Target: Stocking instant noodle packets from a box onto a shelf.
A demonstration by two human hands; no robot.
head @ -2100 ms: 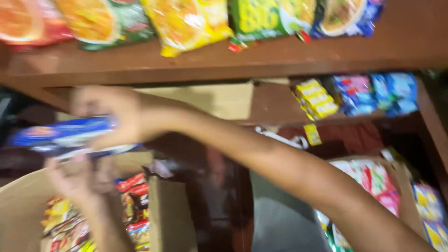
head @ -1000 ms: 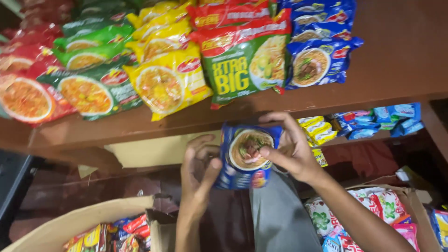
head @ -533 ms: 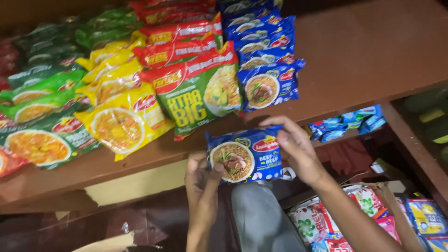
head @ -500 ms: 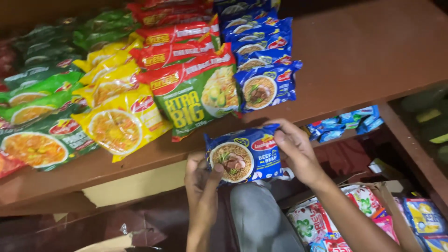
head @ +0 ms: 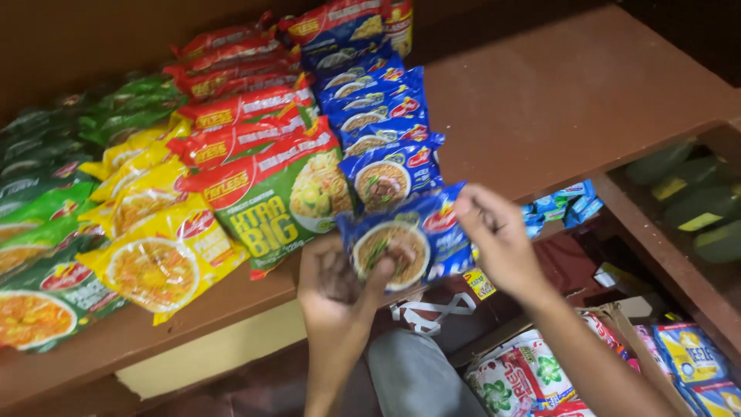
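I hold one blue noodle packet [head: 405, 245] in both hands at the front edge of the wooden shelf [head: 571, 100], not yet laid down. My left hand [head: 336, 289] pinches its lower left corner, thumb over the printed bowl; my right hand [head: 498, 243] has fingers closed on its right edge. The packet faces up toward me, long axis running left to right, right end tilted slightly upward.

Judged done: a column of blue packets [head: 370, 108] already lies overlapped on the shelf, beside red packets [head: 239, 123], a green packet [head: 282, 201] and yellow packets [head: 158, 247]. Judged left: setting this packet at the column's near end, just below the frontmost blue one. Bare shelf lies to the right.
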